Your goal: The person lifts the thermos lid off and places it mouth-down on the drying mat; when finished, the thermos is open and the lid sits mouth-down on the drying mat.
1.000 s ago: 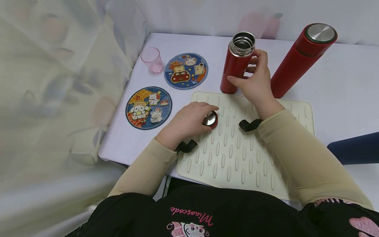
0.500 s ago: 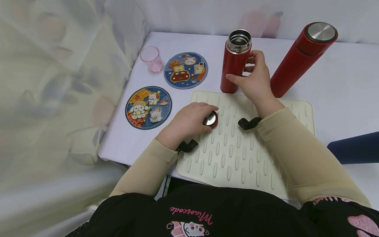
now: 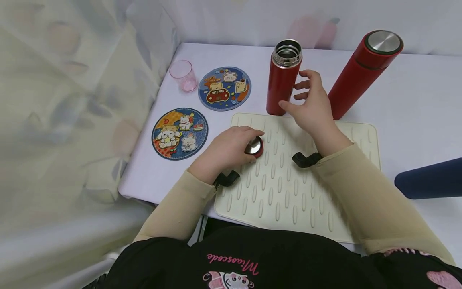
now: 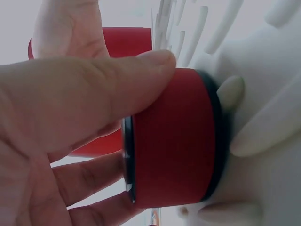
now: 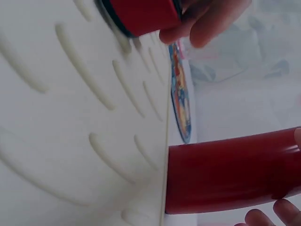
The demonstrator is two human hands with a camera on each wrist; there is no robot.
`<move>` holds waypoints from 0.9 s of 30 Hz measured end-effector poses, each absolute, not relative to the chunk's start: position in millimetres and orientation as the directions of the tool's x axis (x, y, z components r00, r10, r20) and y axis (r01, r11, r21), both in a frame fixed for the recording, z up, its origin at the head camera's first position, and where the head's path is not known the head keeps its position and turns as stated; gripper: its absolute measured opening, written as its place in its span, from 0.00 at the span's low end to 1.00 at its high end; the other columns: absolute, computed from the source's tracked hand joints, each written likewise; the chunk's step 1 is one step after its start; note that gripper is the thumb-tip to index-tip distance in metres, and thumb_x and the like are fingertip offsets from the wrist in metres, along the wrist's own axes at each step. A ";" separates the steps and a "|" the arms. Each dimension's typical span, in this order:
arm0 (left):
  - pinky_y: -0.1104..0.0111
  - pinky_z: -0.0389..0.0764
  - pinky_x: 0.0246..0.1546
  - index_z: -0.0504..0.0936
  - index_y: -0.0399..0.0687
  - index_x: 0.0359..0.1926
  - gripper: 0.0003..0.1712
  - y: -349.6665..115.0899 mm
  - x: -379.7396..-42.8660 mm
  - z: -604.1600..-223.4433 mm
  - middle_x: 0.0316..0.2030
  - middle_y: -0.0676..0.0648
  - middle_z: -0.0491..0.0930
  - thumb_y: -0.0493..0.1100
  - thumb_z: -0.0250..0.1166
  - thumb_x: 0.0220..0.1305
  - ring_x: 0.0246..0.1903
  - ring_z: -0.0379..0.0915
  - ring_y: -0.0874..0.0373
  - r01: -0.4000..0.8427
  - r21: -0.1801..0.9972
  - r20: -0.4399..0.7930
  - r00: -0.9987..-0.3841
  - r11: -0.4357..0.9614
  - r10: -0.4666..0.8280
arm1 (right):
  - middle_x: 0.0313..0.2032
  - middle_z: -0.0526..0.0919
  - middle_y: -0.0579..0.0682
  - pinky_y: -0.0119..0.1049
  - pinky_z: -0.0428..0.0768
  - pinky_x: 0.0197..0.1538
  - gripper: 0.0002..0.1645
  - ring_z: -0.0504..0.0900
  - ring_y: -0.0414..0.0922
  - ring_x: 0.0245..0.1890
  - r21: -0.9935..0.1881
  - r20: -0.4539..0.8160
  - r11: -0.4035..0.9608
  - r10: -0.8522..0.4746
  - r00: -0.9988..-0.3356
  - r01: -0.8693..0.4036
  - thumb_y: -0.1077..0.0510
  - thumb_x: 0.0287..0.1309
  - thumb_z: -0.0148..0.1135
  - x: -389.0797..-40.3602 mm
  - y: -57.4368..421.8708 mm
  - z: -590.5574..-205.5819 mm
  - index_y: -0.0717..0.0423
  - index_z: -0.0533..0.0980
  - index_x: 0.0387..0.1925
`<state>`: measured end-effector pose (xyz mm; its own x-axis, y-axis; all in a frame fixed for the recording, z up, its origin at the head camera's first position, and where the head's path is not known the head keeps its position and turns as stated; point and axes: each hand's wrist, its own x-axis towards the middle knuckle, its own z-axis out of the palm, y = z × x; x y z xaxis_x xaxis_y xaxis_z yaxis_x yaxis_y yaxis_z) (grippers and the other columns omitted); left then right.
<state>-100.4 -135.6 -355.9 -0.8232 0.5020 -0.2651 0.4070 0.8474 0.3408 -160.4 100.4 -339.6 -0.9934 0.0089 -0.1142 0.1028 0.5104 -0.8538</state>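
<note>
In the head view, my left hand holds a small red lid with a shiny steel top on the ribbed mat. The left wrist view shows the thumb along the side of this lid, with fingers on its far side. An uncapped red thermos bottle with a steel neck stands upright just past the mat's far edge. Beside it is my right hand, its fingers parted and loosely bent. Its thumb tip is close to the bottle's lower side; whether it touches is unclear.
A taller capped red thermos stands right of my right hand. A dark blue cylindrical object is at the right edge. On the left are a pink glass and two round cartoon coasters. Fabric hangs behind and left.
The bottle, tilted slightly right earlier, now stands straighter. My right hand's fingers have come away from its side. My left hand and the lid have stayed in place.
</note>
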 end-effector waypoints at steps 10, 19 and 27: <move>0.53 0.77 0.72 0.74 0.55 0.81 0.43 -136.4 -95.9 -349.1 0.74 0.48 0.78 0.54 0.79 0.69 0.71 0.75 0.49 0.438 0.291 -0.255 -0.822 0.851 0.510 | 0.65 0.80 0.51 0.34 0.83 0.58 0.48 0.84 0.49 0.60 -0.840 0.034 0.542 0.016 -0.999 -0.021 0.48 0.69 0.76 -110.7 130.2 -328.9 0.38 0.60 0.82; 0.54 0.82 0.66 0.78 0.54 0.78 0.34 -133.8 -85.3 -337.0 0.67 0.48 0.84 0.54 0.72 0.76 0.64 0.82 0.51 0.535 0.287 -0.120 -0.803 0.795 0.583 | 0.50 0.83 0.39 0.24 0.77 0.51 0.37 0.81 0.35 0.49 -0.823 0.175 0.564 0.142 -0.974 -0.065 0.52 0.70 0.74 -85.8 175.0 -339.6 0.44 0.70 0.75; 0.61 0.84 0.50 0.82 0.49 0.73 0.28 -128.9 -78.6 -334.1 0.47 0.49 0.88 0.50 0.71 0.77 0.43 0.80 0.58 0.663 0.361 0.074 -0.722 0.656 0.688 | 0.61 0.76 0.32 0.27 0.78 0.58 0.44 0.76 0.31 0.58 -0.860 0.029 0.488 0.344 -0.939 0.152 0.48 0.69 0.74 -95.6 204.5 -344.8 0.35 0.63 0.79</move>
<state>-78.6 -128.9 -334.1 -0.7219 0.6880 0.0743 0.6626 0.6563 0.3608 -95.6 204.5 -344.8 -0.9386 0.3436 0.0294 0.1516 0.4878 -0.8597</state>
